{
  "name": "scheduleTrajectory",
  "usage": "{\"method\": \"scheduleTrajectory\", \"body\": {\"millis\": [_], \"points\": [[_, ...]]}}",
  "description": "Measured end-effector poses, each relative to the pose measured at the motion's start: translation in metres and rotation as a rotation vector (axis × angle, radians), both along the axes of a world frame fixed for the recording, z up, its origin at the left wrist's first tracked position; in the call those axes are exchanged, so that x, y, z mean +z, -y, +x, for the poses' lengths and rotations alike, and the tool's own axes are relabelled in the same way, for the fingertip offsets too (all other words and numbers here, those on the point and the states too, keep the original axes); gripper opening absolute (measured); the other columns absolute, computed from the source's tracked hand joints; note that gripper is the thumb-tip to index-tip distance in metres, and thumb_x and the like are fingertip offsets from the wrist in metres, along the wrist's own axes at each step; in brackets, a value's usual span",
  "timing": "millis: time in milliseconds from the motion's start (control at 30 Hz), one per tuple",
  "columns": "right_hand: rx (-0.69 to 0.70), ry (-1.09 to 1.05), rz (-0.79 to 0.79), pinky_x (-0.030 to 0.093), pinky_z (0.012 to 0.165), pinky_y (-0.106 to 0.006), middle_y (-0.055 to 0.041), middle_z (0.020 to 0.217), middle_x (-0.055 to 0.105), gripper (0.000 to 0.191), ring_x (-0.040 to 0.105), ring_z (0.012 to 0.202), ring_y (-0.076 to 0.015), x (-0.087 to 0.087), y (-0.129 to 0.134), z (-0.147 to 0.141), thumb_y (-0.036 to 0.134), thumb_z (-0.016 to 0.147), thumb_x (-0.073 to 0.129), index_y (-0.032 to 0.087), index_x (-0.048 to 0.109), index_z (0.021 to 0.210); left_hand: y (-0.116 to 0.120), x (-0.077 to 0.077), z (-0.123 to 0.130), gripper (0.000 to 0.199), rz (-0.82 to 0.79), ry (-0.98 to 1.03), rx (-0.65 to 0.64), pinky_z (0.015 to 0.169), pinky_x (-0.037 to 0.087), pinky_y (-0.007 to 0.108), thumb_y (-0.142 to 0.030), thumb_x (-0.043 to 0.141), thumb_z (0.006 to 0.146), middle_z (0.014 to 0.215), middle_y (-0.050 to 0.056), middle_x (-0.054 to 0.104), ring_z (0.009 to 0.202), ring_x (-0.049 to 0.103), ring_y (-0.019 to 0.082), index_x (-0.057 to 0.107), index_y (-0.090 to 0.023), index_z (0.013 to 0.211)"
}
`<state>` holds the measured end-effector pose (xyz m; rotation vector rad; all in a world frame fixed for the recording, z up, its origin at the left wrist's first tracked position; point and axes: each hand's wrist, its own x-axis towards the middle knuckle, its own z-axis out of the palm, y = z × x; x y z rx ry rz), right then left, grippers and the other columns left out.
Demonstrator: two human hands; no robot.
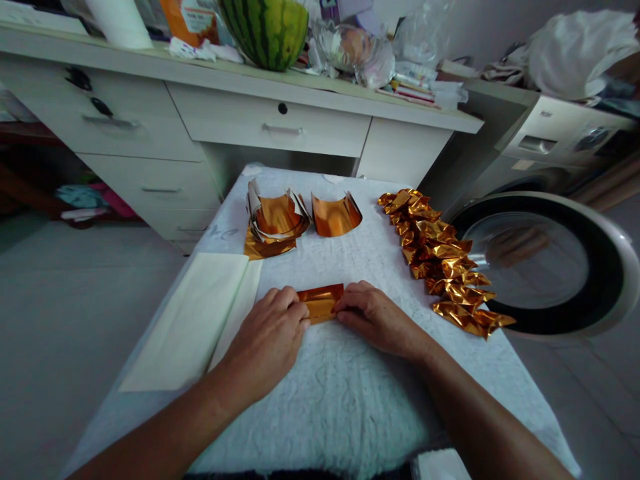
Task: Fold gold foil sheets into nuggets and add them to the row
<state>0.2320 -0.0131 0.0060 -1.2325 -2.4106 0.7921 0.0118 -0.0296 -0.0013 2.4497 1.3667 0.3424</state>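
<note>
Between my two hands lies a sheet of gold foil paper (321, 304), partly folded into a small rectangle near the middle of the cloth. My left hand (274, 327) is closed on its left end, fingers bent over the edge. Pinching the right end is my right hand (373, 313), thumb and fingers together. Beyond them stands a stack of curled gold foil sheets (277, 217), with a single curled foil sheet (336, 217) to its right. A row of folded gold foil pieces (440, 257) runs down the right side.
Pale paper sheets (185, 327) lie on the left of the cloth-covered table (350, 400). Behind is a white drawer desk (240, 120) bearing a cut watermelon (267, 30) and clutter. The open round door (535, 260) of a washing machine (550, 133) stands close on the right.
</note>
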Motion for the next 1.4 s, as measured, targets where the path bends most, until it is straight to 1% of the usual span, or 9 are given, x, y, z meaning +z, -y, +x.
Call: {"method": "scheduleTrajectory", "body": {"millis": [167, 300, 533, 633, 767, 967, 1133, 1400], "points": [[-0.091, 0.049, -0.017, 0.039, 0.076, -0.029, -0.0027, 0.081, 0.063, 0.014, 0.053, 0.079, -0.0155, 0.0006, -0.0011, 0.0004, 0.021, 0.092, 0.057, 0.017, 0.065, 0.082, -0.0012, -0.0006, -0.0009, 0.025, 0.012, 0.002, -0.008, 0.083, 0.046, 0.042, -0.018, 0.041, 0.094, 0.09, 0.006, 0.055, 0.088, 0.049, 0.022, 0.063, -0.017, 0.082], [-0.144, 0.088, -0.026, 0.038, 0.075, -0.029, -0.0029, 0.08, 0.063, 0.014, 0.052, 0.079, -0.016, -0.0004, -0.0015, -0.0022, 0.021, 0.092, 0.057, 0.016, 0.063, 0.08, -0.0022, -0.0002, -0.0013, 0.027, 0.042, -0.007, 0.001, 0.082, 0.046, 0.04, -0.018, 0.041, 0.094, 0.086, 0.006, 0.055, 0.085, 0.05, 0.021, 0.064, -0.017, 0.08], [-0.154, 0.201, -0.025, 0.035, 0.078, -0.032, -0.004, 0.082, 0.063, 0.018, 0.051, 0.081, -0.0166, 0.0018, -0.0018, -0.0068, 0.023, 0.094, 0.053, 0.016, 0.065, 0.082, -0.0051, 0.0023, -0.0023, 0.033, 0.048, -0.091, 0.026, 0.079, 0.046, 0.041, -0.018, 0.038, 0.096, 0.084, 0.007, 0.057, 0.081, 0.051, 0.022, 0.065, -0.016, 0.078], [-0.163, 0.235, -0.024, 0.035, 0.079, -0.032, -0.0044, 0.084, 0.064, 0.018, 0.052, 0.082, -0.017, 0.0025, -0.0017, -0.0076, 0.023, 0.094, 0.053, 0.016, 0.065, 0.082, -0.0057, 0.0011, -0.0026, 0.03, 0.065, -0.144, 0.046, 0.078, 0.046, 0.042, -0.021, 0.042, 0.095, 0.083, 0.008, 0.058, 0.081, 0.052, 0.023, 0.066, -0.016, 0.078], [-0.187, 0.264, -0.016, 0.033, 0.077, -0.032, -0.0048, 0.084, 0.065, 0.019, 0.052, 0.082, -0.0177, 0.0018, -0.0011, -0.0087, 0.025, 0.094, 0.053, 0.016, 0.064, 0.082, -0.0067, -0.001, -0.0036, 0.027, 0.104, -0.183, 0.071, 0.076, 0.045, 0.04, -0.023, 0.045, 0.095, 0.082, 0.007, 0.058, 0.079, 0.053, 0.023, 0.066, -0.016, 0.079], [-0.217, 0.27, -0.004, 0.031, 0.074, -0.032, -0.0032, 0.08, 0.064, 0.016, 0.052, 0.08, -0.0176, -0.0017, -0.0005, -0.0083, 0.027, 0.092, 0.057, 0.017, 0.063, 0.081, -0.0084, 0.0023, -0.0067, 0.026, 0.052, -0.15, 0.032, 0.073, 0.044, 0.036, -0.018, 0.042, 0.094, 0.083, 0.006, 0.058, 0.078, 0.052, 0.021, 0.064, -0.016, 0.079], [-0.255, 0.243, 0.008, 0.029, 0.071, -0.031, -0.0013, 0.075, 0.063, 0.017, 0.05, 0.076, -0.017, -0.0055, -0.0003, -0.007, 0.029, 0.09, 0.061, 0.018, 0.061, 0.077, -0.0088, 0.0017, -0.0061, 0.025, 0.057, -0.172, 0.042, 0.074, 0.043, 0.038, -0.02, 0.043, 0.094, 0.084, 0.006, 0.057, 0.078, 0.051, 0.021, 0.063, -0.017, 0.08], [-0.274, 0.23, 0.005, 0.03, 0.071, -0.031, -0.0016, 0.075, 0.063, 0.018, 0.051, 0.076, -0.0175, -0.0051, -0.0002, -0.008, 0.03, 0.089, 0.062, 0.018, 0.062, 0.075, -0.0073, 0.0002, -0.0039, 0.026, 0.088, -0.232, 0.061, 0.073, 0.042, 0.04, -0.022, 0.044, 0.094, 0.081, 0.008, 0.056, 0.078, 0.051, 0.024, 0.063, -0.016, 0.078]]}}
